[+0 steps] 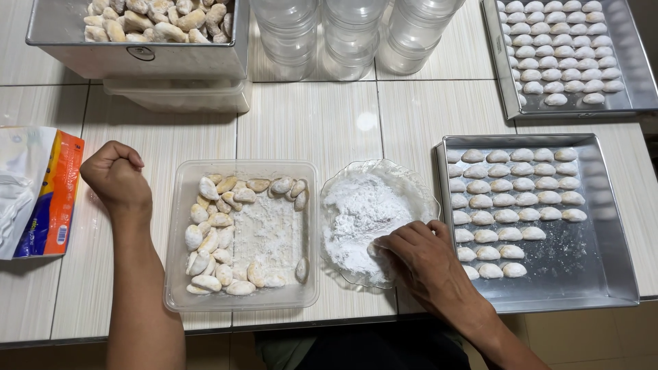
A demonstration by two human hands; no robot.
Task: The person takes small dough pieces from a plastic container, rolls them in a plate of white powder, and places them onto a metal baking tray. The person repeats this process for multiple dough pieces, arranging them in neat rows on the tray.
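At far left lies a bag, half off the table. Just right of it the left hand rests on the table in a closed fist, holding nothing that shows. Next comes a clear tub of plain cookies, ringed around its floured floor. Right of that, the right hand curls loosely, fingertips pressed down on a cookie in the glass dish of powdered sugar. The step appears to be coating that one piece; a next move would likely call for lifting it across to the near tray, where coated rows have room at the near edge.
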